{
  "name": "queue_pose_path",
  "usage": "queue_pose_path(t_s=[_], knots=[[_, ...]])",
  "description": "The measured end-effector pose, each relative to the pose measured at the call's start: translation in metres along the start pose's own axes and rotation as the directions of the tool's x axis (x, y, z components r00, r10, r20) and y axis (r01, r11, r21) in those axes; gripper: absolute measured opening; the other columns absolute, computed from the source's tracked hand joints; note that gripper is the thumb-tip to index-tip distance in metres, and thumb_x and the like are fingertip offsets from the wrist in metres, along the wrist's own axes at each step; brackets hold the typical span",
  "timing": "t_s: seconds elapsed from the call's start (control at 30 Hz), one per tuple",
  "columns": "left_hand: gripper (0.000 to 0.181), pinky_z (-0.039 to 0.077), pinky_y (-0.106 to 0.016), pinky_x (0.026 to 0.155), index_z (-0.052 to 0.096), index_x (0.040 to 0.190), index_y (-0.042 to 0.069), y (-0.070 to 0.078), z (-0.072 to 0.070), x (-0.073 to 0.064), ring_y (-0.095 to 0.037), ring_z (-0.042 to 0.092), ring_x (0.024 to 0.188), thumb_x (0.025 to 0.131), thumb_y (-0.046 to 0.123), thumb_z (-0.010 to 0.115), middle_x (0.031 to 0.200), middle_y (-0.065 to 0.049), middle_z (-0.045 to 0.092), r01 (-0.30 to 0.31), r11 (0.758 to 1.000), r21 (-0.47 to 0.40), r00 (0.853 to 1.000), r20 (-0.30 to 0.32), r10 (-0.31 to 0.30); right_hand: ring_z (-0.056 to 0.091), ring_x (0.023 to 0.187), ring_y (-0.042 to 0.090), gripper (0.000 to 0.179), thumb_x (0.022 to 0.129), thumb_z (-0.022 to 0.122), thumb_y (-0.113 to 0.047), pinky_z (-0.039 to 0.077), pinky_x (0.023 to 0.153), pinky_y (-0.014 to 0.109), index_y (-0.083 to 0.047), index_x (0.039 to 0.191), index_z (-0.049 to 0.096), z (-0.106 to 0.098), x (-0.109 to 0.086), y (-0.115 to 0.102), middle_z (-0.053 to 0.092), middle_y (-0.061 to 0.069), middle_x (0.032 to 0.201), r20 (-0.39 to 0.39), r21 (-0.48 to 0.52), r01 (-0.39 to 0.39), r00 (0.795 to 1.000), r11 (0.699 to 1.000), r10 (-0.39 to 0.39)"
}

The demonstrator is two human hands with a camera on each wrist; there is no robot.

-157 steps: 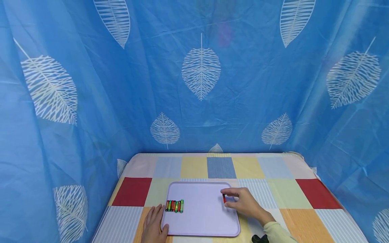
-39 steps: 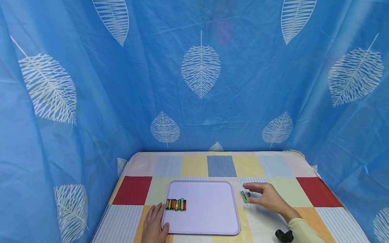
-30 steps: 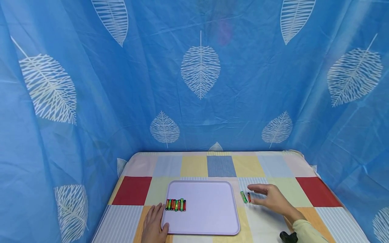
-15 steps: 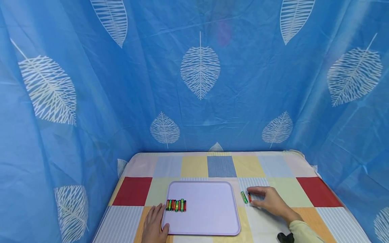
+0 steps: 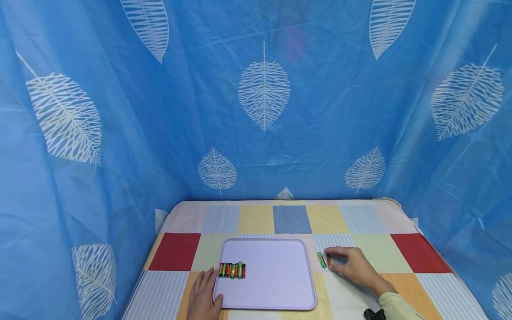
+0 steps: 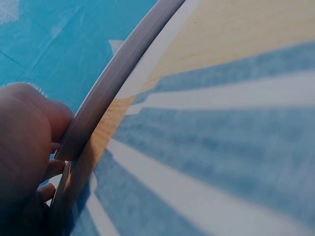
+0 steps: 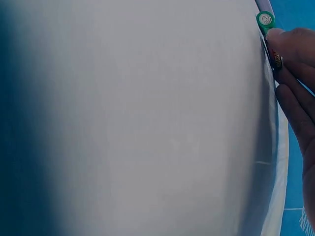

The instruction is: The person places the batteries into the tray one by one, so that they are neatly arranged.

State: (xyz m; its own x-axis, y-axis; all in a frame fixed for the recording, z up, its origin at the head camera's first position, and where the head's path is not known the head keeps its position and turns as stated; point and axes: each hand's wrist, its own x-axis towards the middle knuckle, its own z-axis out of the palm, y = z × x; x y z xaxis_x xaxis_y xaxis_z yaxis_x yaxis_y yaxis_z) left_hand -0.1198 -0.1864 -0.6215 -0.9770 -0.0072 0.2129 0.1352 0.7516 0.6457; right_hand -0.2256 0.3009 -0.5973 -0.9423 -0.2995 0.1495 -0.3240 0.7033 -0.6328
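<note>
On the patchwork tablecloth lies a lilac tray (image 5: pixel 276 278), with a row of several red and green batteries (image 5: pixel 232 270) side by side near its left edge. My left hand (image 5: pixel 203 298) rests at the tray's front left corner, fingers fairly straight; the left wrist view shows its thumb against the tray rim (image 6: pixel 106 86). Right of the tray, my right hand (image 5: pixel 355 266) pinches a red battery (image 5: pixel 329 261) end to end between thumb and fingers. A green battery (image 5: pixel 322 260) lies just left of it. In the right wrist view, the thumb partly covers the red battery (image 7: pixel 276 60).
A dark device (image 5: pixel 374 314) sits at the right wrist. Blue curtains (image 5: pixel 264 169) with white leaf prints stand behind the table and along both sides. The tablecloth (image 5: pixel 292 220) stretches behind the tray.
Earlier my right hand held a red battery over the tray; the row now has one more at its right end. The hand moved right, and its fingers closed on another red battery. Left hand stayed.
</note>
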Motion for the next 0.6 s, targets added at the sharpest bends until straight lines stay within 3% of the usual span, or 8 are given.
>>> queue_pose_path(t_s=[0.3,0.6], knots=[[0.067,0.033,-0.08,0.119,0.06,0.15,-0.003,0.0,-0.002,0.0,-0.055,0.041,0.147,0.086,0.011,0.074,0.154,-0.027,0.058,-0.018,1.0,0.0,1.0,-0.009,0.018,0.077,0.119,0.017,0.044,0.086,0.093,-0.016,0.065,0.102,0.036,-0.013,0.128,0.081,-0.004,-0.001,-0.011,0.081,0.0,0.127,-0.018,0.101,-0.099,0.995,0.99,0.102],[0.067,0.032,-0.078,0.12,0.06,0.15,-0.003,-0.001,0.0,0.0,-0.054,0.041,0.147,0.086,0.01,0.074,0.154,-0.027,0.058,-0.023,1.0,0.0,0.999,-0.022,0.023,0.078,0.119,0.015,0.047,0.092,0.089,-0.018,0.065,0.101,0.034,-0.004,0.135,0.076,0.01,0.0,-0.032,0.08,0.012,0.13,-0.006,0.302,0.008,1.0,0.953,-0.006]])
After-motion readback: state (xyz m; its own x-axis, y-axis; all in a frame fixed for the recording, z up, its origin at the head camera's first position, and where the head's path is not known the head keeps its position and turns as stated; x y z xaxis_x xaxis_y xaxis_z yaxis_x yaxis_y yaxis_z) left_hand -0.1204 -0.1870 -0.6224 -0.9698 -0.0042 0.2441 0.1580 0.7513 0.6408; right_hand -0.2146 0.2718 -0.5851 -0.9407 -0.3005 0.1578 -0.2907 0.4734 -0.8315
